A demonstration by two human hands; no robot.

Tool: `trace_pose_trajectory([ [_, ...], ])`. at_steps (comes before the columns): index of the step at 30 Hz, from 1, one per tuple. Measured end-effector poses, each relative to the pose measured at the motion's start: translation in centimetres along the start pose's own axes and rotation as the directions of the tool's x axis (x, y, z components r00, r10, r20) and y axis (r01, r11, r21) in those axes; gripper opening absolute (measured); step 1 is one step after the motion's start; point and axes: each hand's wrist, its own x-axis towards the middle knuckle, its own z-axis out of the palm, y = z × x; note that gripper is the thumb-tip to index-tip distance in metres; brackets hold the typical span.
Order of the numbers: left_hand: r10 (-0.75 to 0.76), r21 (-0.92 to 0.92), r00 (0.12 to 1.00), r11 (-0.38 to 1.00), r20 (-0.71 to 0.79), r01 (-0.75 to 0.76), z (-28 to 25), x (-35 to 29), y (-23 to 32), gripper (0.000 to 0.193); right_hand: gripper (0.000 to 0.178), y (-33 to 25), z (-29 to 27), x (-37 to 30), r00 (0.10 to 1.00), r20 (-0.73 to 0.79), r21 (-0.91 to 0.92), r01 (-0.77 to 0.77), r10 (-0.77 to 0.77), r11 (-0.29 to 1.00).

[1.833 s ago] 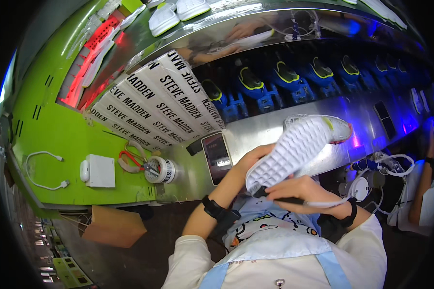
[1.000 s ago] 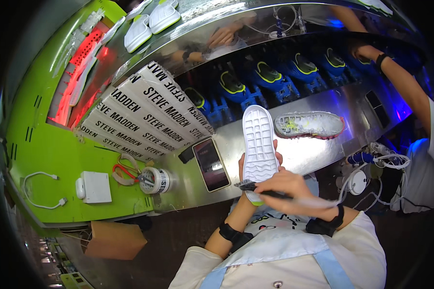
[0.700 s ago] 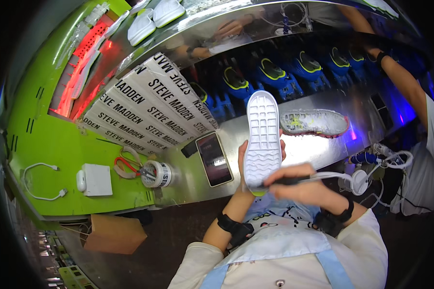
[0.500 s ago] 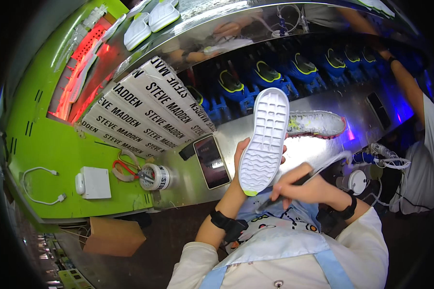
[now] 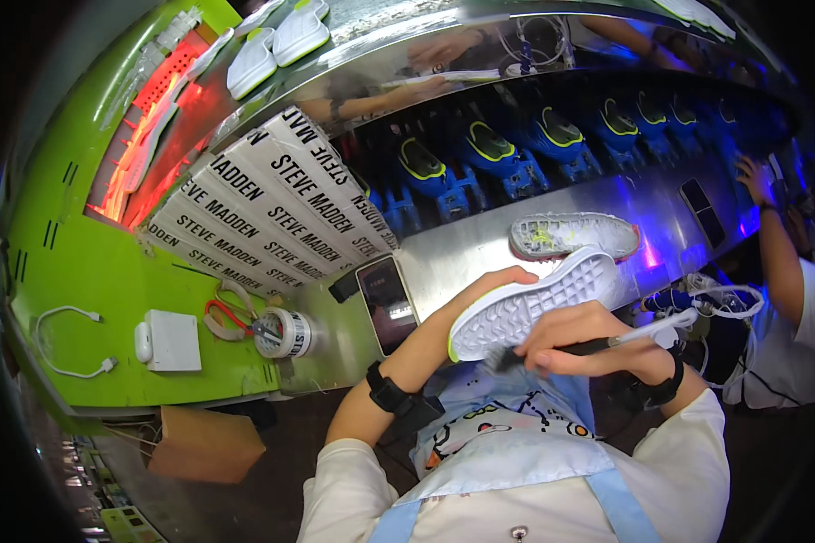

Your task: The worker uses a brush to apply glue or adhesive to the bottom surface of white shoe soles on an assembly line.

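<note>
A white shoe sole (image 5: 482,328) with a lime-green tip is tilted in front of me. My left hand (image 5: 501,281) grips it along its far edge, with some fingers hidden behind it. My right hand (image 5: 590,333) is closed round the dark handle of a brush (image 5: 589,347) that has a pale rear end. The dark bristles are at the sole's near lower-left end; whether they touch it I cannot tell. Just beyond the sole, a grey shoe upper (image 5: 572,233) with yellow-green marks and a reddish edge lies on its side on the metal bench (image 5: 453,258).
Several dark shoe uppers with lime collars (image 5: 495,142) stand in blue holders along the back. To the left are a phone (image 5: 388,303), a printed carton (image 5: 263,208), a tape roll (image 5: 283,332) and scissors (image 5: 231,312). Another person's arm (image 5: 779,244) reaches in at right.
The sole has swung from nearly upright to a slant, its far end dropping to the right. My right hand has brought the brush up to the sole's near end. The other person's arm has moved.
</note>
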Motion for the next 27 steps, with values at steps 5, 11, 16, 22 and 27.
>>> trace_pose_trajectory([
  [5,0.131,0.334,0.985,0.939,-0.110,-0.087,-1.9,1.0,-0.2,0.039,0.007,0.8,-3.8,-4.0,0.987,0.056,-0.333,-0.122,0.149,0.935],
  [11,0.487,-0.178,0.865,0.868,0.122,-0.464,-0.4,-2.6,1.7,0.049,0.018,-3.6,-2.4,-0.5,0.946,-0.322,-0.185,-0.020,-0.042,0.983],
  [16,0.907,-0.696,0.386,0.385,0.166,-0.606,-2.1,-14.8,14.1,0.053,0.035,-3.4,-2.0,-1.2,0.773,-0.612,0.099,0.286,-0.168,0.953],
  [22,0.913,0.783,-0.178,0.199,-0.366,-0.589,-1.8,-19.2,23.8,0.048,0.005,-1.7,-1.0,-1.7,0.778,-0.628,0.181,0.133,0.010,0.974],
  [27,0.947,0.969,-0.207,0.235,-0.244,-0.071,-14.8,-23.3,34.0,0.037,0.024,-2.0,0.8,0.5,0.816,-0.576,0.291,0.153,0.045,0.944],
])
